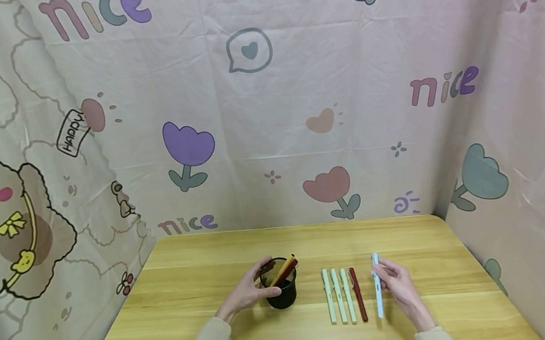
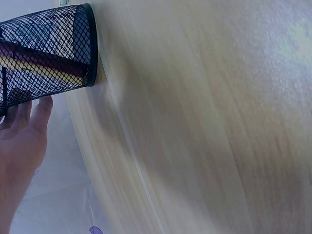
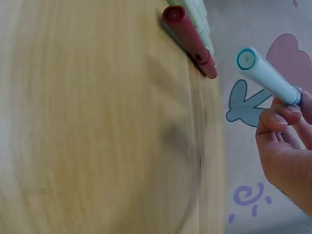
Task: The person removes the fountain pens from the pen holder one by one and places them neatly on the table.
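Observation:
My left hand point(image 1: 248, 293) holds a black mesh pen holder point(image 1: 282, 299), thumb on the near side and fingers around the far side. Inside the holder lean a yellow pen point(image 1: 282, 271) and a dark red one, both visible through the mesh point(image 2: 48, 29) in the left wrist view. My right hand point(image 1: 400, 286) pinches a light blue pen point(image 3: 271, 78) near its upper end, above the table. Left of that pen, a dark red pen point(image 1: 358, 294) lies beside three pale green pens point(image 1: 339, 295) in a row, roughly parallel.
The wooden table point(image 1: 189, 282) has a back edge close to a patterned curtain point(image 1: 265, 114). More of the curtain hangs along the left and right sides. The pen row lies between the holder and my right hand.

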The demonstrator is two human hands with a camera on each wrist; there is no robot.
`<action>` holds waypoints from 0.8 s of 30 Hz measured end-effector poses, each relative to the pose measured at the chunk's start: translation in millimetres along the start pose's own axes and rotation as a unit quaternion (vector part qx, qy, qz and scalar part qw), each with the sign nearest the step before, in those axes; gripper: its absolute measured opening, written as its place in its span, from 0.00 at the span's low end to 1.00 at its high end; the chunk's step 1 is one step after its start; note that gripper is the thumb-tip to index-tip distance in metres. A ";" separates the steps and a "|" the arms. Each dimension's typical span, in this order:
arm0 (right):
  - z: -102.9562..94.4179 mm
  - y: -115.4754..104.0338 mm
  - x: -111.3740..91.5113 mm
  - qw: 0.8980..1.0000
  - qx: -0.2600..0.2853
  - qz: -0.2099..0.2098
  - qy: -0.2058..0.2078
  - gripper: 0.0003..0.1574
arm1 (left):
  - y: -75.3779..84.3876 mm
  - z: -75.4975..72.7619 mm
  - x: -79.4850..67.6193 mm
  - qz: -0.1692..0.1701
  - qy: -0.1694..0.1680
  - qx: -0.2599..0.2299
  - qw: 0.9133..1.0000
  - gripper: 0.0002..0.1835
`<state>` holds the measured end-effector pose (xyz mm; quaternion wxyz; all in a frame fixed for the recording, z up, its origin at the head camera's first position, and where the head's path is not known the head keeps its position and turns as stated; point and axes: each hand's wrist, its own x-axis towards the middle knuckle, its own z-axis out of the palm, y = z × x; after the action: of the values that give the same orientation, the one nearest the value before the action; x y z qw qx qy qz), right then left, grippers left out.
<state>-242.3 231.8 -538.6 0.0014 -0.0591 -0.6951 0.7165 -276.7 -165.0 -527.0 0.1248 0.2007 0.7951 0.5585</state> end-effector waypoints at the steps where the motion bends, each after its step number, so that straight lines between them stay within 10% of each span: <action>1: -0.4 0.1 0.2 1.000 -0.006 0.004 -0.001 0.32 | 0.1 0.0 0.0 0.001 0.000 -0.001 1.000 0.51; 24: -6.0 6.6 10.1 0.994 -0.097 0.027 -0.035 0.29 | 1.8 0.2 -1.0 0.006 0.001 0.007 1.000 0.51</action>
<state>-251.2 238.3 -546.1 -0.0481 -0.0523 -0.7589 0.6474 -275.3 -164.7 -525.5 0.1192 0.2059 0.7979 0.5538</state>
